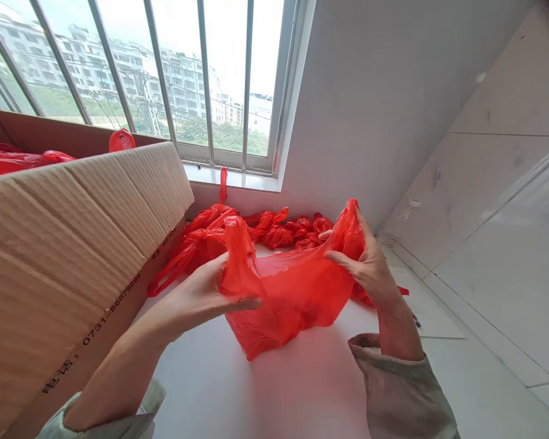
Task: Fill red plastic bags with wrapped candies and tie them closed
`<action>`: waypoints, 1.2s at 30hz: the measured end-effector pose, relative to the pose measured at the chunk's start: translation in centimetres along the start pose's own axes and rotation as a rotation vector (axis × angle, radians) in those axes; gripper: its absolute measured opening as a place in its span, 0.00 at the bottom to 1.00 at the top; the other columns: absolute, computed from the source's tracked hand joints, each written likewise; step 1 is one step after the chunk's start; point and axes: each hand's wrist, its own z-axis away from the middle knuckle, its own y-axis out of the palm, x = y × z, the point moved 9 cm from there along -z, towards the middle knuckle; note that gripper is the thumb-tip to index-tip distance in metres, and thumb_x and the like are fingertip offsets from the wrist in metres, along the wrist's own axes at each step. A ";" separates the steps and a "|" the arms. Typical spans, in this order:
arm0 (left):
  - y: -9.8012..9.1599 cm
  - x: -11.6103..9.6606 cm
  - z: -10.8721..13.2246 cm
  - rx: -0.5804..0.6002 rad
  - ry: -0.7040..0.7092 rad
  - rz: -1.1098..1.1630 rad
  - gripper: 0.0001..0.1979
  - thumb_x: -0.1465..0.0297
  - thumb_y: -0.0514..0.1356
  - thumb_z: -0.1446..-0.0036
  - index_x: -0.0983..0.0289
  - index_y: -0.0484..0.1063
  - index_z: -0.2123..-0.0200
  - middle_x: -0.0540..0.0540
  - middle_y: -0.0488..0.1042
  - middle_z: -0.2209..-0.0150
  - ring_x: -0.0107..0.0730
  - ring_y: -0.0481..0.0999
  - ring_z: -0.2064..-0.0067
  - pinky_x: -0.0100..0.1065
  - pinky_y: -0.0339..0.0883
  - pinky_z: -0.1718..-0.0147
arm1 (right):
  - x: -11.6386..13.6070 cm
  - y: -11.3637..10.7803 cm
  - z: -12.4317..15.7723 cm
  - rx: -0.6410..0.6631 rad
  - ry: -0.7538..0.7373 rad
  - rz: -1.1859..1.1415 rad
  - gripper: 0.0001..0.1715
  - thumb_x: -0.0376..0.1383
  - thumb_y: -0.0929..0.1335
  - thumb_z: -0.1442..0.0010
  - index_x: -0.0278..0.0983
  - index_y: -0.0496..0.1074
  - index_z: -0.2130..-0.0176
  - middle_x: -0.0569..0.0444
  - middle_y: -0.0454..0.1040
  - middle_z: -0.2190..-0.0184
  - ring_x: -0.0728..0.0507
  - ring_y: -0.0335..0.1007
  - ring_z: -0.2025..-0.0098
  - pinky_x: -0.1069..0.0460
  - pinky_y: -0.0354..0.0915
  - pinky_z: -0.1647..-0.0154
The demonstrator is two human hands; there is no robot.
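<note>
A thin red plastic bag is stretched between my two hands above the white surface. My left hand grips its left side, the thumb in front of the plastic and the other fingers hidden behind it. At the right side, my right hand holds the bag near a handle, thumb in front and fingers partly behind. Both handles stick upward, and the mouth between them looks spread. Whether anything is inside the bag I cannot tell.
A large cardboard box with red bags inside stands at the left. Several knotted red bags lie along the wall under the barred window. The white surface meets a tiled wall at the right.
</note>
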 end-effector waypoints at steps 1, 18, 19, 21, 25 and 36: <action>1.1 0.2 -0.2 0.106 -0.025 0.029 0.20 0.64 0.70 0.55 0.58 0.77 0.56 0.54 0.79 0.60 0.53 0.79 0.55 0.43 0.77 0.61 | -0.2 0.2 -0.1 0.013 0.019 -0.004 0.46 0.36 0.74 0.47 0.53 0.56 0.35 0.55 0.77 0.52 0.39 0.74 0.51 0.42 0.70 0.51; 1.2 0.9 -1.6 -0.066 -0.040 0.816 0.12 0.64 0.59 0.39 0.61 0.70 0.75 0.54 0.78 0.65 0.43 0.75 0.50 0.36 0.73 0.57 | -4.9 1.8 -0.5 -0.149 0.316 -0.477 0.37 0.38 0.78 0.55 0.43 0.69 0.47 0.56 0.80 0.62 0.44 0.77 0.61 0.49 0.73 0.58; 1.2 1.2 -1.6 -0.106 -0.055 0.848 0.10 0.65 0.60 0.41 0.61 0.71 0.73 0.53 0.77 0.68 0.41 0.76 0.53 0.34 0.73 0.58 | -4.9 1.8 -0.5 -0.154 0.317 -0.471 0.35 0.39 0.78 0.55 0.43 0.70 0.48 0.56 0.80 0.61 0.45 0.77 0.61 0.50 0.72 0.58; 1.3 1.5 -1.6 -0.171 -0.073 0.867 0.05 0.67 0.63 0.44 0.61 0.71 0.70 0.50 0.73 0.73 0.34 0.76 0.62 0.30 0.72 0.61 | -4.4 1.7 -0.4 -0.159 0.291 -0.439 0.29 0.41 0.77 0.53 0.43 0.71 0.51 0.56 0.79 0.60 0.45 0.76 0.61 0.50 0.72 0.59; 2.1 2.1 -1.0 -0.203 -0.170 0.636 0.09 0.66 0.65 0.46 0.61 0.68 0.64 0.43 0.61 0.79 0.20 0.59 0.78 0.21 0.60 0.77 | -1.0 1.3 -0.1 -0.164 0.090 -0.232 0.13 0.42 0.73 0.46 0.42 0.73 0.60 0.56 0.77 0.62 0.46 0.74 0.61 0.50 0.69 0.58; 8.3 0.9 1.7 0.327 0.010 -0.008 0.07 0.65 0.64 0.49 0.57 0.70 0.67 0.51 0.72 0.65 0.42 0.72 0.58 0.36 0.68 0.67 | 7.9 12.0 6.1 0.527 -0.594 0.446 0.08 0.40 0.67 0.35 0.38 0.73 0.62 0.55 0.75 0.63 0.46 0.62 0.61 0.49 0.65 0.53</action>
